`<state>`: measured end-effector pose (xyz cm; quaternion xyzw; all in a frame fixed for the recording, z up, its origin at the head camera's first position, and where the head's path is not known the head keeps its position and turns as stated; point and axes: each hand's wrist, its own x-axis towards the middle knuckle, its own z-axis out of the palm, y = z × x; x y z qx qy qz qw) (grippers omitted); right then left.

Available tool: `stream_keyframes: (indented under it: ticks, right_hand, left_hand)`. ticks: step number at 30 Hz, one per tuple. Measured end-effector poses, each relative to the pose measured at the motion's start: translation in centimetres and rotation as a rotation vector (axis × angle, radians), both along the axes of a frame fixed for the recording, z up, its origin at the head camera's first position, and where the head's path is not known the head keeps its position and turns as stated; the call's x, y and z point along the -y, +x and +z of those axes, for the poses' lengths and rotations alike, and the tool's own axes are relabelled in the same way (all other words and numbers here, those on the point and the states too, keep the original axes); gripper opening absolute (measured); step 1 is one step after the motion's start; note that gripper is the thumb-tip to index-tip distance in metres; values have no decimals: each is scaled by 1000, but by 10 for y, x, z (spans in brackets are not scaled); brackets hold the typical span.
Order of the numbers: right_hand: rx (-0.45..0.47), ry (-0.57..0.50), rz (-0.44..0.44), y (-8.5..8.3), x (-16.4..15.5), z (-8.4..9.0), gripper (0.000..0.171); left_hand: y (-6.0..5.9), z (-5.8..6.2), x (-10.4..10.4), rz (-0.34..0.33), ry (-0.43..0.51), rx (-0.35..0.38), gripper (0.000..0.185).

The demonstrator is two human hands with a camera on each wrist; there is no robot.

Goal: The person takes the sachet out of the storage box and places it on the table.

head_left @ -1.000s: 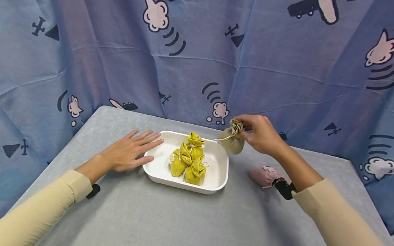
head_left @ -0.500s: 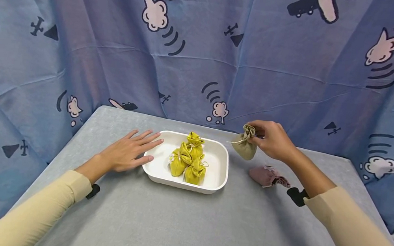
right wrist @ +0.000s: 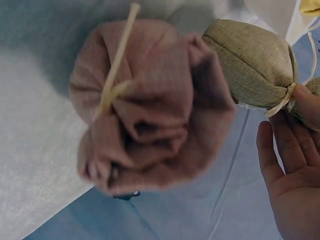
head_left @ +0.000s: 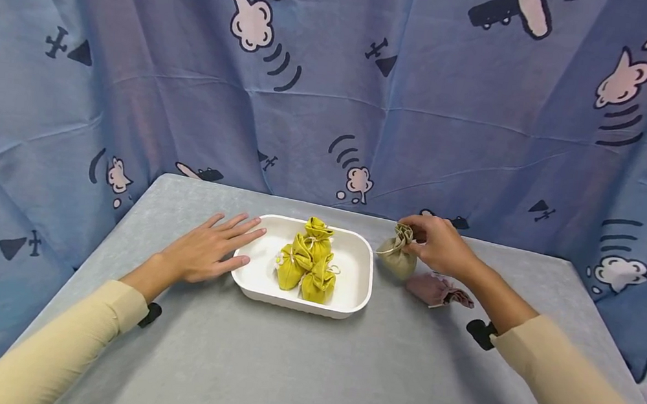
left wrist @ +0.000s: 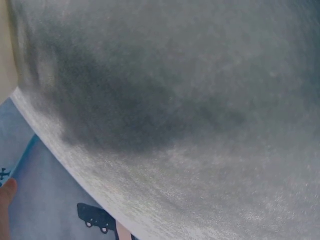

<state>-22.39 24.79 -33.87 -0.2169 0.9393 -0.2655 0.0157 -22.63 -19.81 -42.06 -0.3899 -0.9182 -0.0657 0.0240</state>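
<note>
Right of the tray (head_left: 354, 280), the right hand (head_left: 441, 243) pinches a soft, probably lightweight olive pouch (head_left: 398, 264) sensibly by its neck, the left hand (head_left: 208, 253) spread-fingered at the tray's left.

The white rounded-rectangular tray (head_left: 355, 276) is resting on the flat grey table (head_left: 296, 368), containing three yellow cloth drawstring pouches (head_left: 307, 260), while the olive cloth drawstring pouch (head_left: 398, 264) is occupying its right, behind the pink cloth drawstring pouch (head_left: 429, 289).

Olive pouch (head_left: 399, 264); pink pouch (head_left: 432, 290); yellow pouches (head_left: 317, 285); white tray (head_left: 354, 283); blue curtain (head_left: 326, 53), cartoon-printed.
</note>
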Motion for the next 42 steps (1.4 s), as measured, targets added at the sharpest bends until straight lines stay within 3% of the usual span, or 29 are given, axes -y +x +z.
stream_keyframes:
  ticks: [12,29,42]
  right_hand:
    - [16,-12,36,-2,3,-20,39]
    - [39,-12,27,-4,8,2,43]
    - [27,-64,79,-4,28,6,46]
  left_hand:
    - [-1,-2,0,0,3,-5,63]
    - [-2,-2,0,-1,1,4,63]
    - [-1,0,0,0,0,8,62]
